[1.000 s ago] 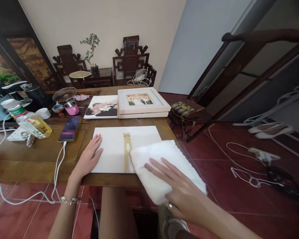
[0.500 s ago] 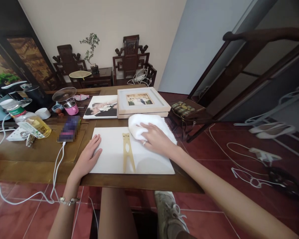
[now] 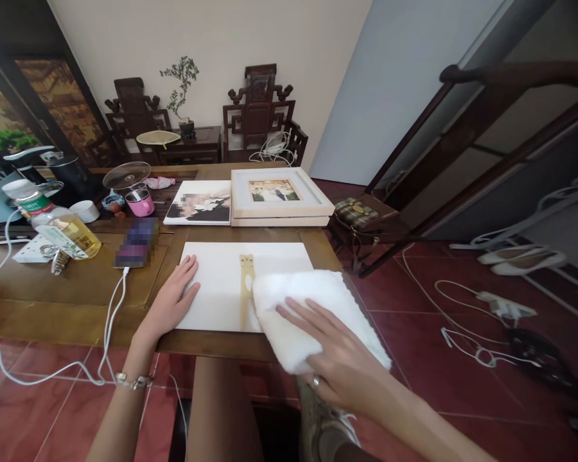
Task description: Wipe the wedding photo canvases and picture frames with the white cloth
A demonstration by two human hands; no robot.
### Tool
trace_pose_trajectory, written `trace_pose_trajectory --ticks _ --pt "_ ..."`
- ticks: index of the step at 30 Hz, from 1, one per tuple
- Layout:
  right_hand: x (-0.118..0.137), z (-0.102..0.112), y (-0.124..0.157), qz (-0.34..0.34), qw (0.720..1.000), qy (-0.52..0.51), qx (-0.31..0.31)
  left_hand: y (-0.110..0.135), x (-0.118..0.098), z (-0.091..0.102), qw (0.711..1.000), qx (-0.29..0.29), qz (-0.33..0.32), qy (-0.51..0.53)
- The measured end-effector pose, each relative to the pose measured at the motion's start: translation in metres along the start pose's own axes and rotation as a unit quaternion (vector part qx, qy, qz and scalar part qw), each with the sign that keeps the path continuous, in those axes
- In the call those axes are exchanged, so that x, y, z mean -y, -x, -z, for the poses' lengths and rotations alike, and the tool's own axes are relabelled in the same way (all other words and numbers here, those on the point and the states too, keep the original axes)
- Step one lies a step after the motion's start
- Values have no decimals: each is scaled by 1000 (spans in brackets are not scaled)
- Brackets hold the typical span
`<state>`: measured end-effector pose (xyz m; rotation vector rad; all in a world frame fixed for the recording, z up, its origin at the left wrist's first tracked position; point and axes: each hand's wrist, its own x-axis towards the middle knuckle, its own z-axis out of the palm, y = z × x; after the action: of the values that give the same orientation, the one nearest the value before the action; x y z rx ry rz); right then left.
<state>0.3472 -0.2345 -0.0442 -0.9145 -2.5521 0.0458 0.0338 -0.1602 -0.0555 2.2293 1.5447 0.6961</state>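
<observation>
A white rectangular panel [image 3: 216,282] lies flat near the table's front edge. On it is a flat yellow piece [image 3: 243,289] with an eared top; the towel covers part of its lower right. My left hand [image 3: 177,298] rests flat on the panel's left edge, fingers stretched out. With my right hand [image 3: 327,346] I hold a fluffy white towel [image 3: 298,289], fingers spread over its top and the thumb mostly hidden. The towel covers the panel's lower right corner and hangs past the table edge.
Behind the panel are a photo print [image 3: 197,204] and stacked picture frames [image 3: 282,190]. On the left stand a charging phone [image 3: 135,242], an oil bottle [image 3: 62,224], a pink mug [image 3: 139,203] and a power strip [image 3: 31,249]. A plaid bag [image 3: 356,212] sits at right.
My right hand has pulled the towel from the panel's far right toward me, over its near right corner. My left hand stays on the panel's left edge.
</observation>
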Motion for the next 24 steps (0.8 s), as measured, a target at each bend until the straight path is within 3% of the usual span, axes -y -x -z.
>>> trace_pose_trajectory --ticks 9,12,15,21,24 --pt "-77 -8 -72 -25 997 62 33 0 2 1 1000 1 -5 -1" --pt "-87 -10 -84 -48 996 72 35 0 2 1 1000 1 -2 -1" --pt "-74 -13 -77 -53 995 77 30 0 2 1 1000 0 1 2" --pt "-12 -5 -18 -18 999 36 29 -1 3 -1 1000 -1 0 3" --pt "2 3 2 2 1000 7 24 -1 3 -1 1000 -1 -2 3"
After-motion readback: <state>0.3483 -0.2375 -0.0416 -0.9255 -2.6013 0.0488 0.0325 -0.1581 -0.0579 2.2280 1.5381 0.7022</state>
